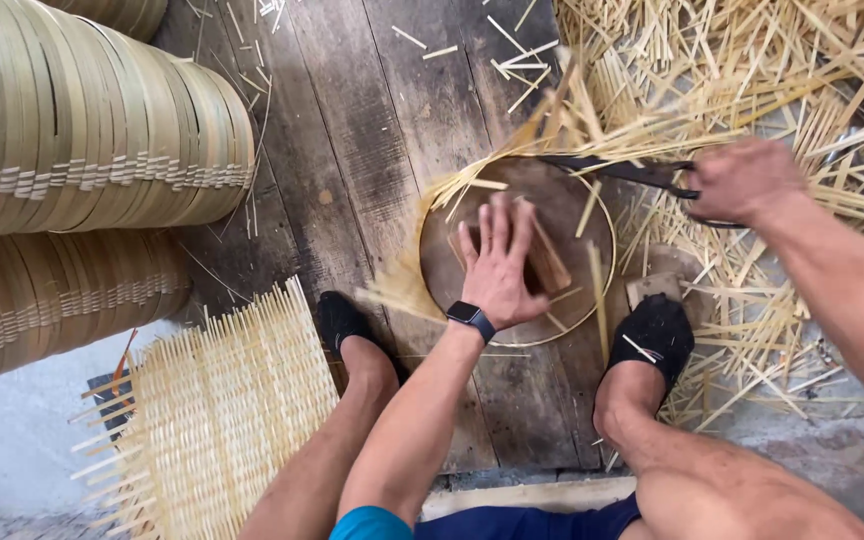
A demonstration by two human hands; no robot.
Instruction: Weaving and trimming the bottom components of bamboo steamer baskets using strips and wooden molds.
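Fingers of left hand (499, 262) spread flat on round woven disc (517, 250); right hand (742, 180) grips dark shears (617, 170).

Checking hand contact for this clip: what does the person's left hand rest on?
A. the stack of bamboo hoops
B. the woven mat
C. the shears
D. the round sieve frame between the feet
D: the left hand lies flat, its fingers spread, inside the round sieve frame, while the right hand grips the shears.
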